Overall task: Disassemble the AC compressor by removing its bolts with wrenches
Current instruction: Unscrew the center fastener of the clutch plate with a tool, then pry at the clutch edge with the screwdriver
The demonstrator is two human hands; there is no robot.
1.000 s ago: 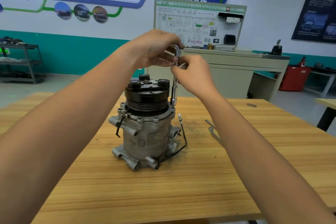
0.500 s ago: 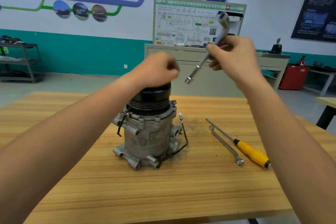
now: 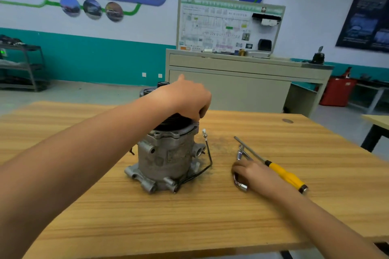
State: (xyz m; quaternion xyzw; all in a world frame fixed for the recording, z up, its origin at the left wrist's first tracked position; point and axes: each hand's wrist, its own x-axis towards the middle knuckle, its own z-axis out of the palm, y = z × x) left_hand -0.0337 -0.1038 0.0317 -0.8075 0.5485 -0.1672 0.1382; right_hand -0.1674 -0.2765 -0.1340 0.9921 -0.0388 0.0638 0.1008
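Compressor (image 3: pixel 166 157) upright mid-counter (image 3: pixel 147 227). Left hand (image 3: pixel 187 99) curled over its black pulley (image 3: pixel 174 123), gripping to steady it. Right hand (image 3: pixel 250 174) lies on wrench (image 3: pixel 241 186) beside yellow screwdriver (image 3: pixel 284 176); can't tell if it grips. Looks like tool-change step; next, seat wrench squarely on a bolt.

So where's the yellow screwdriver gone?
In the head view, the yellow screwdriver lies on the table, right of the compressor, just beside the right hand.
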